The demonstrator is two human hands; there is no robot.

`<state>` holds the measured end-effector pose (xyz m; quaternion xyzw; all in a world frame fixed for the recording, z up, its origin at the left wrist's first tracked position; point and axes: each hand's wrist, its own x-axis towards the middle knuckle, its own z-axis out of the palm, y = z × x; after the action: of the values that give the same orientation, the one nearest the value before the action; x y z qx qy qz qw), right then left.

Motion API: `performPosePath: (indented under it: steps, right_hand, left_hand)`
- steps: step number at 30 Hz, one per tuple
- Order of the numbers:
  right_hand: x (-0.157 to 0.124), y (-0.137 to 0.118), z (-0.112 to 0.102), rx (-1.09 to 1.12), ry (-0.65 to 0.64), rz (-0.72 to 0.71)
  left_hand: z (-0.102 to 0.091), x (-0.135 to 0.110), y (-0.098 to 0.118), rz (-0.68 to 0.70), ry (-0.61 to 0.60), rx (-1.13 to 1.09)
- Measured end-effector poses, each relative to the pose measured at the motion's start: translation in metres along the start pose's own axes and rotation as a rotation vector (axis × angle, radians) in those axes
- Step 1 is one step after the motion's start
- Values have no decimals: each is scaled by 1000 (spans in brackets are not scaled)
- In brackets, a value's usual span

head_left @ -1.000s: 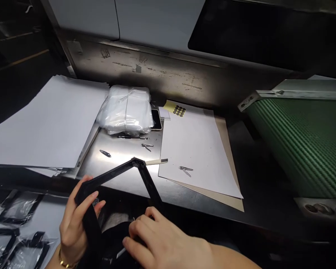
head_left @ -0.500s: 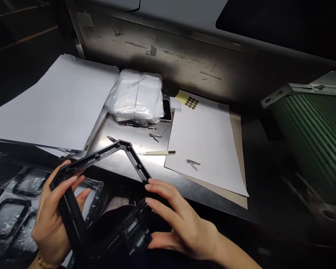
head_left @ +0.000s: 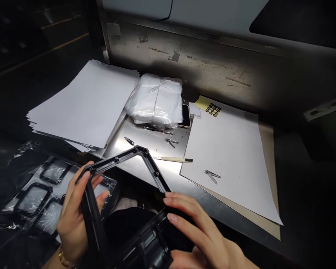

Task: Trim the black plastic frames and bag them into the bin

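Between my two hands is a black plastic frame (head_left: 114, 163) with clipped corners and screw bosses along its inner channel. My left hand (head_left: 74, 216) grips it at the left corner, thumb inside the opening and fingers round the outside. At the right corner my right hand (head_left: 201, 233) is closed on it, fingertips on the rim. A boxy black housing on the frame's lower side lies by the right thumb. The frame's lowest part runs out of view at the bottom. Ahead of it on the metal bench lie a cream-handled craft knife (head_left: 175, 159) and small nippers (head_left: 171, 142).
A stack of white sheets (head_left: 84, 104) lies at the left, beside a tied bundle of clear plastic bags (head_left: 158, 99). More nippers (head_left: 212, 175) rest on a white sheet (head_left: 232, 149) with yellow stickers (head_left: 213, 109). Bagged black frames (head_left: 32, 198) sit lower left. A phone (head_left: 186, 116) is behind the bundle.
The view has swung left, so the bench, hands and frame all appear further right and slightly lower. Both hands keep the same hold on the frame.
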<state>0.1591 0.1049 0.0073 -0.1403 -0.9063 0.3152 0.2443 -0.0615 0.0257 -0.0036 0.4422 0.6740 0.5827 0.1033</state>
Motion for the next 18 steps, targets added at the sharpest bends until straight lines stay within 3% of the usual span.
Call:
performPosePath:
  steps: [5, 7, 9, 10, 11, 12, 15, 18]
  right_hand:
    - [5, 5, -3, 92, -50, 0]
    - [12, 8, -6, 208, -46, 44]
    - [24, 16, -8, 330, -47, 139]
    - [32, 24, -9, 343, -49, 193]
    - [42, 34, -9, 322, -50, 244]
    - [53, 48, -9, 247, -47, 289]
    - [90, 102, -7, -7, 76, 399]
    - [129, 158, -4, -207, 134, 462]
  left_hand:
    - [-11, 5, -9, 126, -45, 167]
    - [-21, 5, -16, 219, -177, 255]
    - [-30, 1, -26, 261, -390, 205]
    - [-32, -2, -32, 214, -384, 170]
    - [-33, -6, -37, 66, -383, 179]
    - [-33, -10, -42, -195, -379, 170]
    - [-29, -21, -57, -743, -359, -43]
    - [-24, -27, -72, -917, -345, -259]
